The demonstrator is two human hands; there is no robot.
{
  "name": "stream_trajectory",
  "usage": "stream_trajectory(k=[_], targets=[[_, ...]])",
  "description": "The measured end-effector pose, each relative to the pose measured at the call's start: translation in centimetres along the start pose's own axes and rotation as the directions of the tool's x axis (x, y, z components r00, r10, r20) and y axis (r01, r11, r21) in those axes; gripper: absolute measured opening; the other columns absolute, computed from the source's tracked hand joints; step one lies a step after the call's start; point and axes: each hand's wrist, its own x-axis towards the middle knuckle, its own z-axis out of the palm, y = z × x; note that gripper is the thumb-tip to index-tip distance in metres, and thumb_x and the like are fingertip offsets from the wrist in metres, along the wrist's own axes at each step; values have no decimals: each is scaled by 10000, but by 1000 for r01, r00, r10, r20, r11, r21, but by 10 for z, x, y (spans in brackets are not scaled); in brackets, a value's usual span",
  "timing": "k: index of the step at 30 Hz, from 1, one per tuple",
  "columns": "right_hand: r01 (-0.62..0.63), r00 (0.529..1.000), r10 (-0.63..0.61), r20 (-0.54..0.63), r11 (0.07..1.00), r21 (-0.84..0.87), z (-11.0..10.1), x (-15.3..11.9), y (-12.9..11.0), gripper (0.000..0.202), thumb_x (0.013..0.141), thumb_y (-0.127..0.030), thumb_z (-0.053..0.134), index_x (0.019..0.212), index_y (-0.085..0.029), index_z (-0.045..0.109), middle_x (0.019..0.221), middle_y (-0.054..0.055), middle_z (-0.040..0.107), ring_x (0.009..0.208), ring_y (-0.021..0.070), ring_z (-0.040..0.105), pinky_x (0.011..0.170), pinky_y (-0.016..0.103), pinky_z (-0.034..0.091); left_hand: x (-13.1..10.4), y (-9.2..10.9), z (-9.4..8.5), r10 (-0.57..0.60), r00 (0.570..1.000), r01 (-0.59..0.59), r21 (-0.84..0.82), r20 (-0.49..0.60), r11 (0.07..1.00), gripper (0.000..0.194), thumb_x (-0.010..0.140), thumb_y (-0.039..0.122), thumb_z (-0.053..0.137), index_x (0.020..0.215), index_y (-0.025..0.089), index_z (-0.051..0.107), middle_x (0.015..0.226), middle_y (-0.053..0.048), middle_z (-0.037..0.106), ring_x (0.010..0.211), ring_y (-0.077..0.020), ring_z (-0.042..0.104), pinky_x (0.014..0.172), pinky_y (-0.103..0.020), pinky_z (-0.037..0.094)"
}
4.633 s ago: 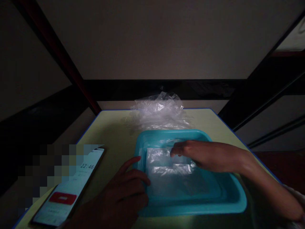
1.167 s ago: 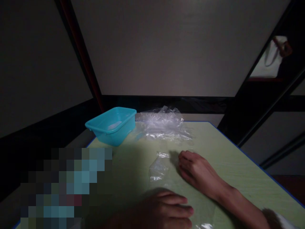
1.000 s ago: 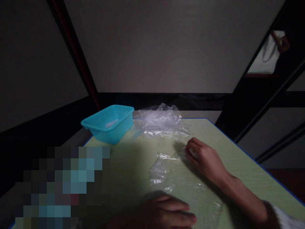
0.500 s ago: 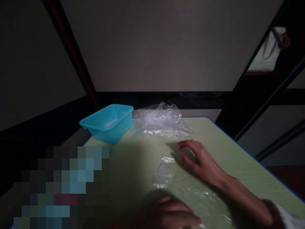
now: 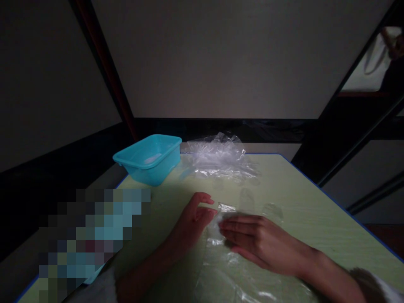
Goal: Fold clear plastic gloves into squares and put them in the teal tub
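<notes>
A clear plastic bag (image 5: 240, 269) lies flat on the pale green table (image 5: 303, 202), with a shiny folded piece near its upper end. My right hand (image 5: 259, 240) rests on the bag's upper part, palm down, its fingers stretched out. Just left of that, my left hand (image 5: 197, 214) is beside the bag's upper left edge, thumb and fingers apart with nothing between them. Behind both hands, a heap of crumpled clear plastic bags (image 5: 217, 158) lies at the table's far edge.
A turquoise plastic basin (image 5: 167, 164) with something whitish inside stands at the far left corner. A blurred-out bluish object (image 5: 107, 235) lies along the left edge. A white bag (image 5: 368, 67) is on a shelf at upper right.
My left hand has moved up from the bottom edge to the bag's upper left. My right hand has come down and flattened onto the bag. The view has shifted slightly.
</notes>
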Motion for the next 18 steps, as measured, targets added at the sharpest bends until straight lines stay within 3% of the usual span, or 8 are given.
stream_trajectory(k=[5,9,13,18], targets=[[57,990,-60,127,998,25,2,4,-5,390,935,-253,359,1252,-71,493,1295,96,521,1218,186,440,1043,307,352,-1,0,0,13,1000,-14,85,13,996,273,720,333,500,948,198,434,982,-32,530,822,-171,609,757,-308,448],[135,975,-146,169,988,80,2,8,-9,372,932,-220,355,1236,-61,499,1313,98,502,1249,172,399,1079,299,293,0,2,1,-2,1000,-1,103,26,995,289,703,318,493,954,192,427,984,-46,541,804,-173,606,757,-314,447],[199,974,-208,90,974,105,7,8,-10,337,942,-173,312,1166,-98,552,1293,65,528,1226,148,424,1078,292,285,1,1,1,9,1000,-11,113,18,994,297,706,304,469,979,194,431,1014,-49,541,775,-161,602,725,-305,444],[195,980,-196,7,978,78,8,4,-8,296,926,-251,388,1104,-114,581,1198,69,596,1113,175,513,961,310,420,0,5,-3,44,987,-9,214,-157,977,231,688,283,458,900,194,442,894,-6,527,627,-123,566,611,-271,428]])
